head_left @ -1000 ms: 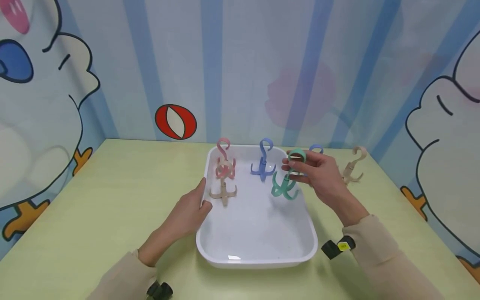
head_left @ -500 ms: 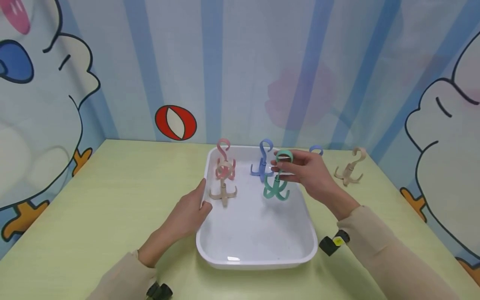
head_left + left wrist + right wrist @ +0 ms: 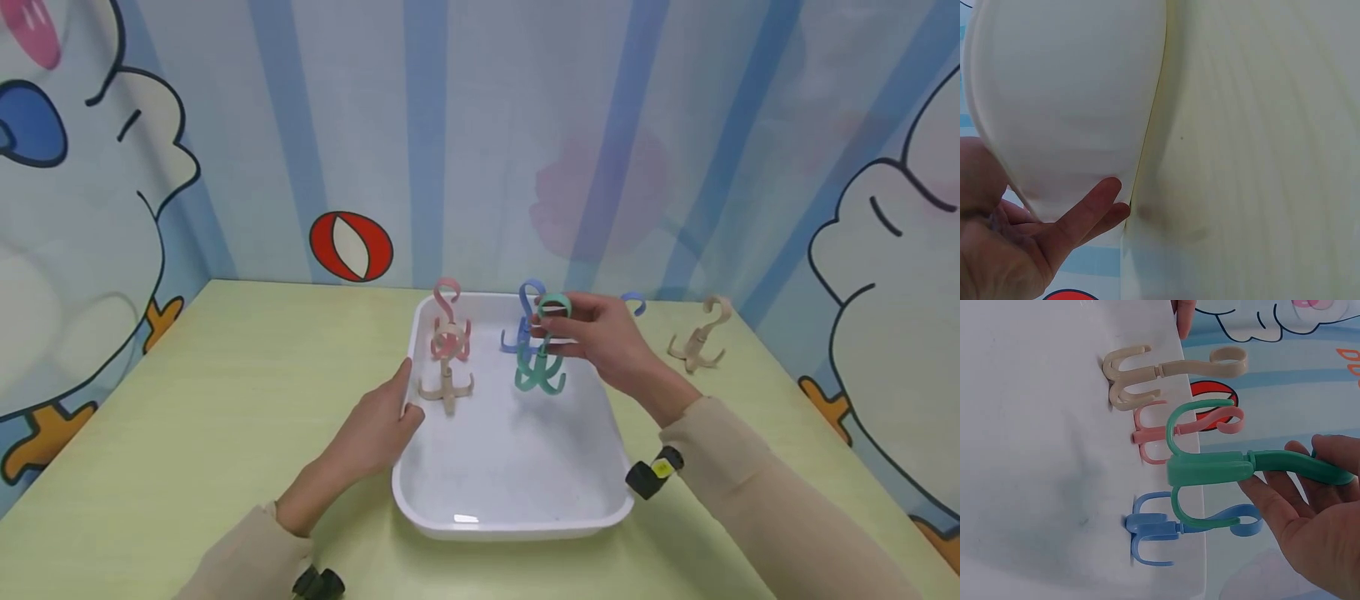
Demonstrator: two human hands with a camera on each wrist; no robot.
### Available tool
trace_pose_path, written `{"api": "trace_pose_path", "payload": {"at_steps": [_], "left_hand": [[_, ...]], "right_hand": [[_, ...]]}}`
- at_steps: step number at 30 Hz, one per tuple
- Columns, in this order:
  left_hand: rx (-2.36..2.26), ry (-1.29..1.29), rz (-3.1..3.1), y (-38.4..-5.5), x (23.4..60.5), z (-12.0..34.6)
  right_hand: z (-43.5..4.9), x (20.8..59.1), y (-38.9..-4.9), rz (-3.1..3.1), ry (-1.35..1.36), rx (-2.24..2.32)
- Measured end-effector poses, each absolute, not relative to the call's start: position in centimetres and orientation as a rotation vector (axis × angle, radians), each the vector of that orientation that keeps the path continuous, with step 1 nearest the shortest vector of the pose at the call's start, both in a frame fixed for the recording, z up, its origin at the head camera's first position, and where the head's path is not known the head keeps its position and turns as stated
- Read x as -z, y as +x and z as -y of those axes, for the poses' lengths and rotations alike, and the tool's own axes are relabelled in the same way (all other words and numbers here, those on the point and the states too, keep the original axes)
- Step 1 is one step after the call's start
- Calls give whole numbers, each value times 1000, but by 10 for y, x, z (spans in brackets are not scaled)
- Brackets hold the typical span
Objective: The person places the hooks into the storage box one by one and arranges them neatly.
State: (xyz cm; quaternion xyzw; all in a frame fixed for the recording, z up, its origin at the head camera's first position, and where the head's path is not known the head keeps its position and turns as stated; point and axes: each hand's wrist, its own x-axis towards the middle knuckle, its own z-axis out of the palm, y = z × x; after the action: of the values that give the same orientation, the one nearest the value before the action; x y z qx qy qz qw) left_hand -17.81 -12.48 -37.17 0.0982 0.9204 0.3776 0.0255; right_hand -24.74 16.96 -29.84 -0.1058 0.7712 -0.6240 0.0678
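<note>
A green multi-pronged hook [image 3: 540, 367] hangs over the white tray [image 3: 510, 475], prongs down. My right hand [image 3: 607, 337] pinches it by its curved upper stem. In the head view it overlaps a blue hook [image 3: 527, 292] that stands inside the tray. The right wrist view shows the green hook [image 3: 1210, 469] held apart from that blue hook [image 3: 1154, 525]. My left hand [image 3: 375, 421] holds the tray's left side. Its fingers [image 3: 1094, 206] lie along the outer wall, its thumb at the rim. A beige hook [image 3: 447, 383] and a pink hook [image 3: 448, 292] stand upright in the tray's left half.
On the pale yellow table [image 3: 225, 400], right of the tray, stands another beige hook [image 3: 697, 340]. Close by, a second blue hook [image 3: 636, 300] is mostly hidden behind my right hand. A printed cartoon backdrop [image 3: 487, 150] rises along the table's back edge.
My right hand has carried the green hook leftward, from the tray's right side to in front of the blue one. The left hand and the tray have stayed put.
</note>
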Motion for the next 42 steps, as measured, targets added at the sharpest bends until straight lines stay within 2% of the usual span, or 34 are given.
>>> {"api": "trace_pose_path", "payload": {"at_steps": [20, 42], "left_hand": [[-1157, 324, -2883, -178, 373, 127], [-1172, 335, -2894, -178, 373, 125]], "right_hand": [[-157, 314, -264, -2264, -275, 1884], [-145, 335, -266, -2334, -218, 1813]]}}
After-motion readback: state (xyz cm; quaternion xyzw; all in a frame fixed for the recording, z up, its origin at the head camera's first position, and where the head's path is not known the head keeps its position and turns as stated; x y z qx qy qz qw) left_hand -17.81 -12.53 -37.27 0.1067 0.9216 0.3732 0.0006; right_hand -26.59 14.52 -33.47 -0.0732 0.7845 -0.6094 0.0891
